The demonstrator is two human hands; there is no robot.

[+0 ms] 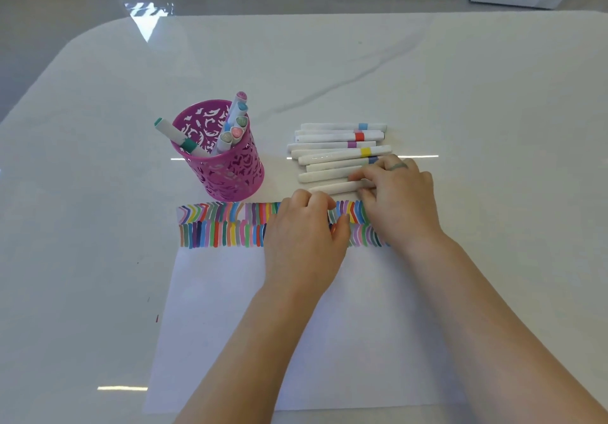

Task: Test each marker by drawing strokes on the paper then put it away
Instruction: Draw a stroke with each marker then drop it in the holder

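Markers (pixel 339 147) are lying side by side just past the paper's (pixel 230 308) far right edge, where they are easy to reach. Each one is running left to right, with its colour band toward the right. The right hand (pixel 398 193) is pinching the nearest marker (pixel 332 188) (its band is hidden). The left hand (pixel 306 229) is resting on the paper, likely to keep it flat, fingers loosely bent and holding nothing. Tested ones are standing in the pink cup (pixel 227 173).
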